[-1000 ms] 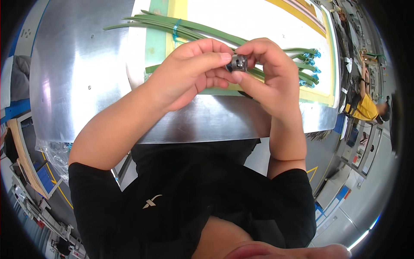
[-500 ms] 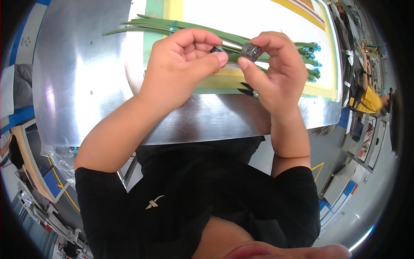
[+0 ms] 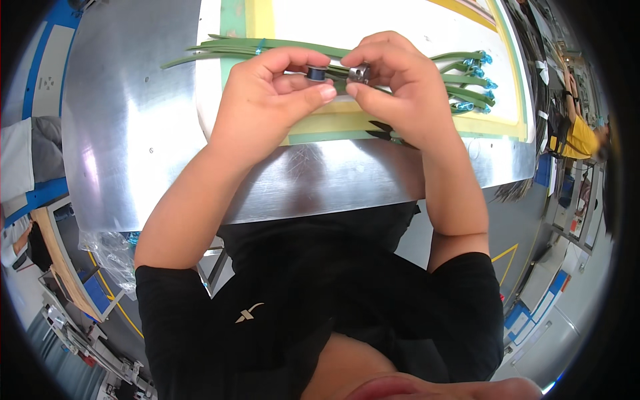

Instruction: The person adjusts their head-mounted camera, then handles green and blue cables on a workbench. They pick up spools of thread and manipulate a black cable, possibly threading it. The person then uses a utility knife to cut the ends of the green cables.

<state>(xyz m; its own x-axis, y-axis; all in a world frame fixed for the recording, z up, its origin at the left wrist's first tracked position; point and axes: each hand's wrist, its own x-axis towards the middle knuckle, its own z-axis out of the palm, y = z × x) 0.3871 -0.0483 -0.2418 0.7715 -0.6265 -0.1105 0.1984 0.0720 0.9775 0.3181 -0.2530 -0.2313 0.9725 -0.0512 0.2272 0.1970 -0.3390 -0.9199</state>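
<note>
My left hand (image 3: pixel 263 97) pinches a small sewing bobbin (image 3: pixel 317 73) wound with dark thread between thumb and fingers. Facing it, a metal bobbin case (image 3: pixel 359 73) is held by the thumb and fingertips of my right hand (image 3: pixel 410 83). The two parts are close together but apart, above the table. Beneath my hands lies a bundle of long green strips (image 3: pixel 230 45), bound near the left by a blue tie (image 3: pixel 260 47); blue wrapping (image 3: pixel 477 72) covers their right ends. Black-bladed snips (image 3: pixel 383 131) rest by the near edge, partly behind my right wrist.
The shiny metal table (image 3: pixel 133 133) carries a white panel (image 3: pixel 307 20) bordered with yellow and green tape. A clear plastic bag (image 3: pixel 110 257) hangs below its left side. Dark strands (image 3: pixel 513 191) stick out at the right. A person in yellow (image 3: pixel 581 140) is at far right.
Both hands have shifted a little left, and the bobbin and bobbin case have come nearer each other. The bobbin now shows its side more plainly. The right strip ends are more exposed.
</note>
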